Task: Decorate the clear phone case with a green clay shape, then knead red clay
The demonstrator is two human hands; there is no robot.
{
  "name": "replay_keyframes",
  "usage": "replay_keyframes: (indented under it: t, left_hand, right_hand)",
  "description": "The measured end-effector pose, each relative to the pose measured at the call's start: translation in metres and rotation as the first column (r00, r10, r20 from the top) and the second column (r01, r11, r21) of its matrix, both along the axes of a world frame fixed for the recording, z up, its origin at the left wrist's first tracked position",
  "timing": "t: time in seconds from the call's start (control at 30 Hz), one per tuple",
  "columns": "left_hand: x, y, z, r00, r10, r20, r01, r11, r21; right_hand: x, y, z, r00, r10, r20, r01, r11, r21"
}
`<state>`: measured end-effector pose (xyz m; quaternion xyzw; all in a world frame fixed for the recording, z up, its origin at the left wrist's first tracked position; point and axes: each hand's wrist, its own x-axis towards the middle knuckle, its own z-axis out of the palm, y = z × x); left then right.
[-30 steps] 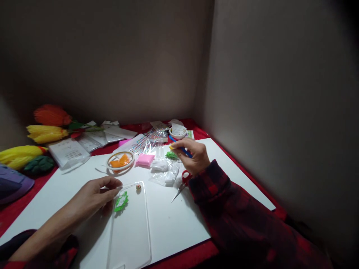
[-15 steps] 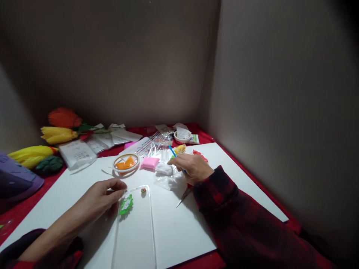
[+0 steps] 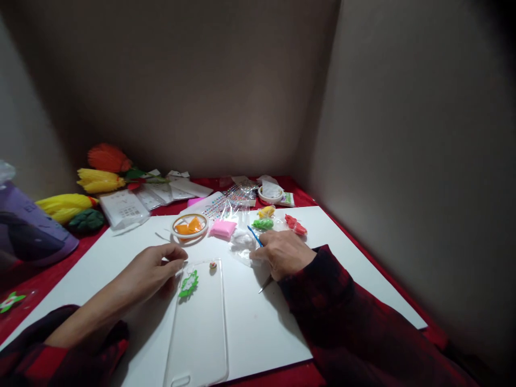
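A clear phone case (image 3: pixel 201 333) lies on the white board in front of me. Near its top are a green-and-white clay shape (image 3: pixel 188 284) and a small round bead-like piece (image 3: pixel 213 265). My left hand (image 3: pixel 161 263) pinches the case's upper left corner between thumb and fingers. In my right hand (image 3: pixel 284 252) is a thin blue stick-like tool (image 3: pixel 255 235), its upper end pointing away and to the left. That hand is low beside a bag of white clay (image 3: pixel 241 240). Partly under its shadow lie scissors (image 3: pixel 265 284), mostly hidden.
Behind the hands are a pink clay packet (image 3: pixel 223 229), a round hoop (image 3: pixel 189 227) with orange packets, and green (image 3: pixel 263 224), yellow (image 3: pixel 266 212) and red (image 3: pixel 295 224) clay bags. Gem stickers (image 3: pixel 217 204) lie farther back. Artificial flowers (image 3: pixel 100 180) and a purple container (image 3: pixel 32 226) stand left.
My right hand has moved down and nearer with the blue tool, uncovering the green and red clay bags. My left hand stays at the case. The camera view has shifted slightly left.
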<state>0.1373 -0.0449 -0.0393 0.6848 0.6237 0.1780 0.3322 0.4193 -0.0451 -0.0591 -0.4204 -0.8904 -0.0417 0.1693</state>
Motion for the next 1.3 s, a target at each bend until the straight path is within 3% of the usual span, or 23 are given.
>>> replay_keyframes:
  t: [0.23,0.5,0.73,0.93,1.03,1.17,1.3]
  left_hand:
    - [0.003,-0.003,0.005,0.999,-0.009,-0.043,0.008,1.000,-0.025]
    - [0.003,-0.005,0.007,0.997,-0.038,-0.064,0.037,0.999,-0.010]
    - [0.002,-0.002,0.003,0.996,-0.056,-0.071,0.057,0.998,0.009]
    - [0.001,-0.001,0.001,0.990,0.036,-0.138,-0.013,0.986,0.165]
    - [0.006,-0.003,0.004,0.994,0.087,-0.066,-0.068,0.967,0.244]
    - [0.016,-0.003,0.011,0.993,0.064,0.103,-0.094,0.942,0.321]
    - [0.031,0.002,0.019,0.996,-0.010,0.092,-0.029,0.906,0.421]
  right_hand:
    - [-0.009,-0.001,0.004,0.978,-0.025,0.206,0.035,0.998,-0.046]
    - [-0.020,-0.004,0.005,0.956,-0.025,0.294,0.045,0.997,-0.060]
    - [-0.015,0.000,0.001,0.972,-0.045,0.231,0.045,0.999,0.002]
    - [-0.015,0.005,-0.002,0.987,-0.152,0.053,0.141,0.976,0.166]
    - [-0.020,0.010,-0.005,0.983,-0.182,0.022,0.176,0.970,0.169]
    - [-0.031,0.015,-0.009,0.983,-0.182,0.020,0.177,0.974,0.140]
    - [-0.035,0.017,-0.013,0.982,-0.188,0.004,0.186,0.976,0.110]
